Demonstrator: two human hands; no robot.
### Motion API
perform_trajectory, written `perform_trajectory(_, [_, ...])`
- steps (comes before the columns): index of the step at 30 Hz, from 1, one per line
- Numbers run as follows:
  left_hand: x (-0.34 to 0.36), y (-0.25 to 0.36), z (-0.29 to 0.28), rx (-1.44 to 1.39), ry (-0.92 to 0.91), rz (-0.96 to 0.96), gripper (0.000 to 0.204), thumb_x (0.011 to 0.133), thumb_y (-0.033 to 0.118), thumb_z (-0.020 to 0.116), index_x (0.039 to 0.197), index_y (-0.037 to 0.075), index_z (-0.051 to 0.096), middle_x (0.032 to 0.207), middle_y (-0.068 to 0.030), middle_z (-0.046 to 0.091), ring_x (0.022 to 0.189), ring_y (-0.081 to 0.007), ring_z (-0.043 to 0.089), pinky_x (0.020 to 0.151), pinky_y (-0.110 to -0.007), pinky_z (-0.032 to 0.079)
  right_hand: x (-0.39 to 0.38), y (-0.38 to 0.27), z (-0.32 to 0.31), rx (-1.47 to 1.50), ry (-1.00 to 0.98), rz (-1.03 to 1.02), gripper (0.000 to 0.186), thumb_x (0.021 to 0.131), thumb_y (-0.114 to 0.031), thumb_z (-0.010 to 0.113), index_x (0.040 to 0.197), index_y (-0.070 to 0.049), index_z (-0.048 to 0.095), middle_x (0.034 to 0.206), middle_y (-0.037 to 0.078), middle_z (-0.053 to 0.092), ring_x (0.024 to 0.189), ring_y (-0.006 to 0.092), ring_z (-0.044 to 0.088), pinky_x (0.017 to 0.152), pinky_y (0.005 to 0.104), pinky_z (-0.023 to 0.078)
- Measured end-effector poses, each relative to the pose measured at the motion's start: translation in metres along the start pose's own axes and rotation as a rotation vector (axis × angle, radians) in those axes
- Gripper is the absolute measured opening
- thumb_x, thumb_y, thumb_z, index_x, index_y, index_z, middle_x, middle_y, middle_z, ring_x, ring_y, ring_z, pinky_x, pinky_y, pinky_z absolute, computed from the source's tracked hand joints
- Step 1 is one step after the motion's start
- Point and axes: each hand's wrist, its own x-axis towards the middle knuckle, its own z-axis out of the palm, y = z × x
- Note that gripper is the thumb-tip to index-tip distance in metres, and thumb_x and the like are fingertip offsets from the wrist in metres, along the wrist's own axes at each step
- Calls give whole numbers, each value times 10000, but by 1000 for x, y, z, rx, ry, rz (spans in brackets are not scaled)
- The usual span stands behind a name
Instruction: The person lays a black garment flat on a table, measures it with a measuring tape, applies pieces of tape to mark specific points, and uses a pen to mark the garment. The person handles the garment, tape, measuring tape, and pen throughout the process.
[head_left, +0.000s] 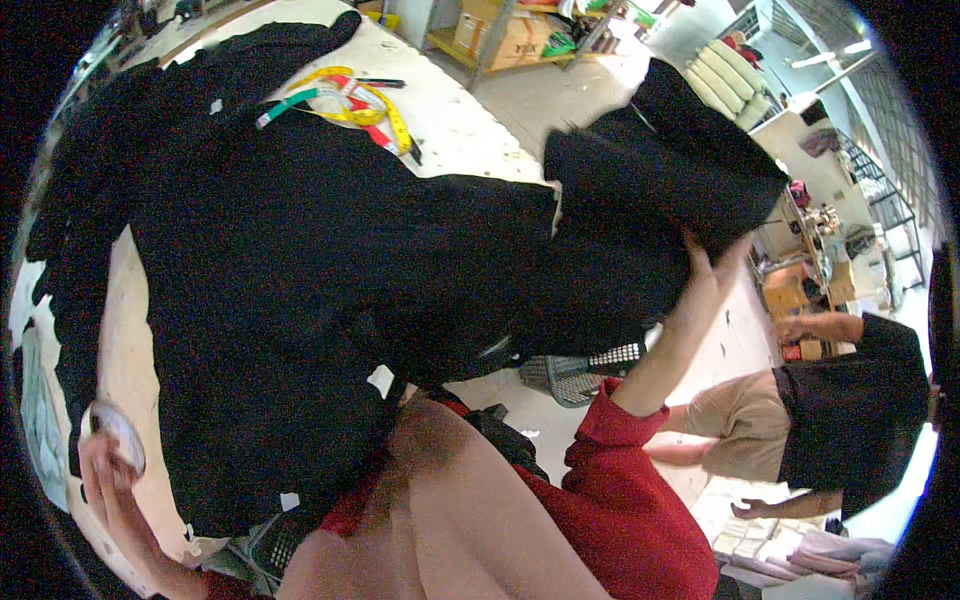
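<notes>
My left hand point(105, 470), at the far left, is closed on a round pale object point(125, 435), perhaps a tape roll, beside the black fabric point(260, 300) spread over a light worktable point(465, 130). My right hand point(708, 262) grips a raised, folded part of the black fabric point(660, 170) at the upper right, its fingers partly hidden by the cloth. Small white tags or scraps point(380, 378) lie on the fabric. Coiled yellow, red and green measuring tapes point(355, 112) rest on the table just beyond it, with a thin dark tool near them.
A co-worker in a black top point(850, 410) stands close on my right. Behind are shelves with cardboard boxes point(500, 40), stacked pale bundles point(725, 80) and a cluttered bench point(810, 280). A grey plastic basket point(560, 380) sits below the table edge. Pale folded pieces point(800, 550) lie at the lower right.
</notes>
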Motion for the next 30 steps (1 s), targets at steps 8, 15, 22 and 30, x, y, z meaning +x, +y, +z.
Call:
perform_trajectory(8, [-29,-57,-90,-188,292,-85,521,909,138,520,1344,-56,311,1374,-148,390,1206,-239,397,1057,-387,245,-17,6,-71,-1304,100,399,927,846,-55,651,1556,-97,55,1394,258,492,1257,373,519,1047,429,406])
perform_trajectory(15, [-77,-81,-141,-1139,86,-218,913,730,-21,540,1506,-75,60,1543,-233,241,1359,-338,338,1202,-497,125,-36,37,-49,-426,-209,187,859,930,-161,639,1563,-135,58,1198,192,644,1103,240,618,987,352,450])
perform_trajectory(22, [-121,-48,-44,-1173,-274,-13,993,796,30,623,1561,102,-6,745,45,493,657,-90,495,870,-347,388,-114,-28,54,4,-842,246,718,884,-47,654,1501,-22,286,1095,119,698,1045,166,625,987,298,422])
perform_trajectory(30, [-130,12,17,-137,151,85,679,931,199,592,1470,-78,286,665,3,512,613,-90,453,677,-247,371,-198,-73,105,293,-1363,-162,541,769,-87,751,1284,-98,584,1213,93,625,1144,283,572,979,447,431])
